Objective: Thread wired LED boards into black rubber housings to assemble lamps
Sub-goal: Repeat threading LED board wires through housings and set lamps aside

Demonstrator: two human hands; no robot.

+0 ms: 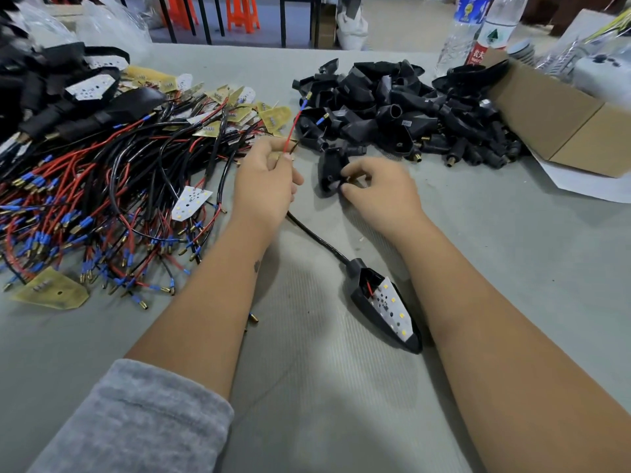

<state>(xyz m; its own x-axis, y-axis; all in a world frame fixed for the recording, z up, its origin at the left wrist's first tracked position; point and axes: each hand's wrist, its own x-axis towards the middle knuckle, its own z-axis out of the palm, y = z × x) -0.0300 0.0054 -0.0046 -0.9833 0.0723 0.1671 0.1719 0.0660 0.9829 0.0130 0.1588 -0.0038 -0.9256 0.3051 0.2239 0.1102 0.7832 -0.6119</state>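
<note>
My left hand pinches a red wire that rises to a blue-sleeved brass terminal; a black cable runs from under that hand. My right hand grips a black rubber housing lying on the table just right of the left hand. Nearer to me lies an assembled lamp: a black housing with a white LED board seated in it and a black cable leading back toward my left hand. A heap of wired LED boards covers the left of the table. Empty black housings are piled at the back centre.
A cardboard box stands open at the right on a white sheet. Two plastic water bottles stand behind the housing pile. Finished lamps are stacked at the far left. Orange stools and table legs show beyond the grey table.
</note>
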